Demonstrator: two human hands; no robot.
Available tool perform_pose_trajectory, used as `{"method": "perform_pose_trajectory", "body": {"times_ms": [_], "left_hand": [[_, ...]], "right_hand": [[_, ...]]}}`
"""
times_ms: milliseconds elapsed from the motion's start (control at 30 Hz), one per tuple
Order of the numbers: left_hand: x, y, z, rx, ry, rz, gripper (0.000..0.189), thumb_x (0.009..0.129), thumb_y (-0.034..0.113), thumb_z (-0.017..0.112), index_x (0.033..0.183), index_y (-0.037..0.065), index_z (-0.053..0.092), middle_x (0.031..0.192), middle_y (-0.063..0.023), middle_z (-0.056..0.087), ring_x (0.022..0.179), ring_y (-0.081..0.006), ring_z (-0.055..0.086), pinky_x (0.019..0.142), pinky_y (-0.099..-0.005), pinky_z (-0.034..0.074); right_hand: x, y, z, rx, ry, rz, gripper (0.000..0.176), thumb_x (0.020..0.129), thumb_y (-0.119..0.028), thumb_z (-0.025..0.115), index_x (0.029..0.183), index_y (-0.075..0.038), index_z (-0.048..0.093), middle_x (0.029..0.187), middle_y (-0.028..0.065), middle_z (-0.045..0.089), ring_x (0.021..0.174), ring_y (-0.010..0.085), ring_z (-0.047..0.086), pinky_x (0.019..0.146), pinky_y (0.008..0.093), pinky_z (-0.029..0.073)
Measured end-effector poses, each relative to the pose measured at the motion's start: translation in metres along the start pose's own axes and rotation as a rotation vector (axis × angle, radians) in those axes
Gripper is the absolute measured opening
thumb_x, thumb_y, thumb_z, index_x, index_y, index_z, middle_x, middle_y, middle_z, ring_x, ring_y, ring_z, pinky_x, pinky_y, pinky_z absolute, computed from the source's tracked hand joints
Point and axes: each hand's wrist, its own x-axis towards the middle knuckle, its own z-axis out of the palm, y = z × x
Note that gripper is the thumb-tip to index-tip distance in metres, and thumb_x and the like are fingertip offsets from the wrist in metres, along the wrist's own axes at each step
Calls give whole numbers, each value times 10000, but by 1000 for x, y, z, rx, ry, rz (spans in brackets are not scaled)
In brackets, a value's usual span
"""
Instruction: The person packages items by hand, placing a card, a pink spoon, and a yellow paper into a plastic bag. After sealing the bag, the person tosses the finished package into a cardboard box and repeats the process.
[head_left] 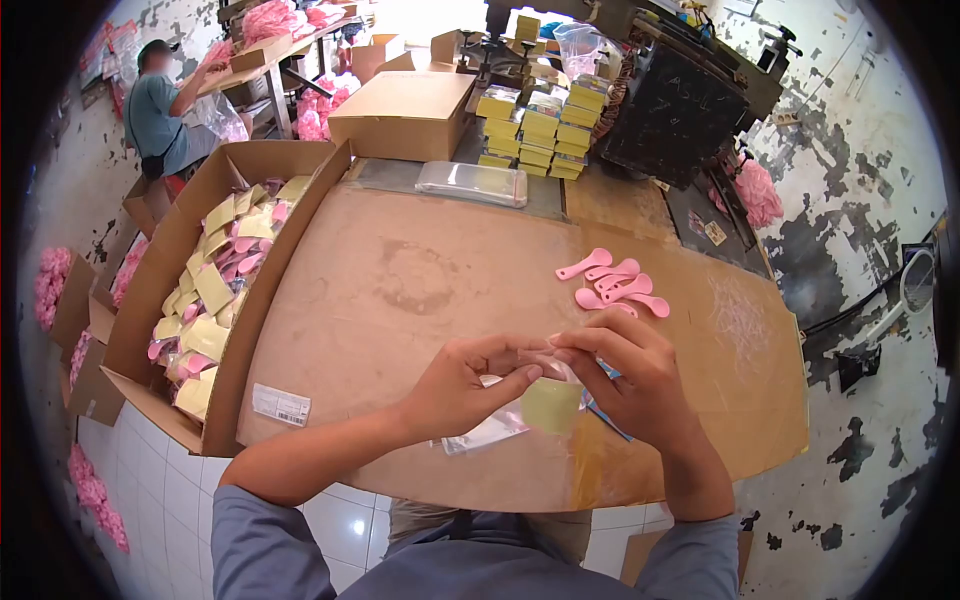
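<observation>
My left hand [487, 376] and my right hand [632, 372] meet over the near part of the table, fingers pinched at the top of a small clear plastic bag. A pale yellow card [551, 406] hangs below the fingers, apparently inside that bag, with something pinkish above it. Beneath my left hand lie clear plastic sleeves [487, 432]. Partly hidden under my right hand is something blue [606, 418]. Just beyond the hands, several pink plastic spoons [628, 286] lie in a loose heap.
On the left stands an open carton [275, 235] full of bagged yellow cards and pink spoons. Toward the back are a closed box [402, 108], a stack of clear sleeves [471, 184], stacked yellow cards [540, 130] and a dark machine [672, 105]. A person [165, 115] sits far left.
</observation>
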Motion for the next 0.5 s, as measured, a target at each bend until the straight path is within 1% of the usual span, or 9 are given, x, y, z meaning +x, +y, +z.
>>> {"method": "perform_pose_trajectory", "body": {"times_ms": [33,100,200,300,400,433,500], "left_hand": [[0,3,0,0,-6,5,256,1047,24,582,1296,-24,619,1152,-107,749,1150,-186,703,993,-312,553],[1,6,0,-3,-19,10,264,1048,26,582,1304,-28,619,1154,-110,750,1152,-184,703,987,-307,556],[1,6,-1,58,7,-45,286,1042,33,598,1320,-30,617,1172,-118,746,1133,-173,708,964,-297,562],[2,-4,-3,216,49,21,301,1032,45,626,1323,-29,624,1112,-109,762,1063,-150,723,901,-280,577],[2,3,-2,286,72,85,289,1020,51,652,1298,-25,648,1022,-90,778,987,-127,732,842,-272,587],[1,1,-1,244,93,93,285,1011,54,665,1288,-18,660,999,-95,782,955,-125,739,810,-271,588],[1,-4,0,161,136,120,280,995,60,690,1267,-5,682,953,-105,789,891,-121,752,746,-267,590]], "right_hand": [[0,1,1,-9,21,-17,114,900,-54,754,1008,-30,726,838,84,651,731,233,647,628,359,494],[3,-1,1,7,28,17,134,904,-42,749,1035,-30,722,839,84,650,727,222,643,630,350,494],[3,1,5,20,53,19,160,910,-30,741,1068,-32,713,847,85,648,725,209,639,630,339,494],[4,5,8,42,70,16,174,919,-26,732,1091,-37,706,858,82,647,721,202,638,633,333,496],[5,7,11,54,68,31,182,916,-19,728,1094,-44,702,902,86,647,744,216,645,633,332,499],[5,7,12,54,66,36,184,914,-16,728,1093,-46,701,923,89,647,757,223,648,632,333,500],[5,11,18,-15,117,-22,202,891,-15,740,1084,-58,696,975,86,644,837,241,654,688,351,507]]}}
